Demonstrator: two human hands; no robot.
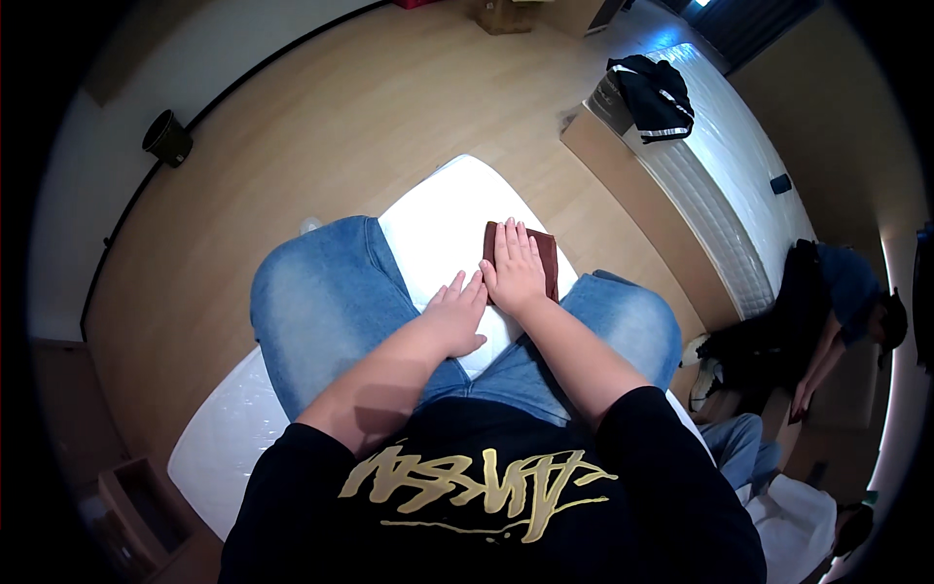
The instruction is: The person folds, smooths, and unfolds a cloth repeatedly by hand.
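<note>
Between my jean-clad legs lies a white padded surface (443, 209), apparently a mattress corner. On its right side rests a flat, dark reddish-brown rectangle (546, 258), like a folded cloth or a thin cover; its exact kind is unclear. My right hand (514, 268) lies flat on top of it, fingers stretched forward, and hides its left part. Just to the left, my left hand (455, 316) is spread over the white surface, fingertips close to my right hand's wrist and thumb. Neither hand grips anything.
A plastic-wrapped mattress (725, 156) on a wooden base stands at right, with a dark jacket (657, 97) on it. Two other people sit or bend low at the right; one wears a blue shirt (846, 287). A dark bin (168, 139) stands by the left wall.
</note>
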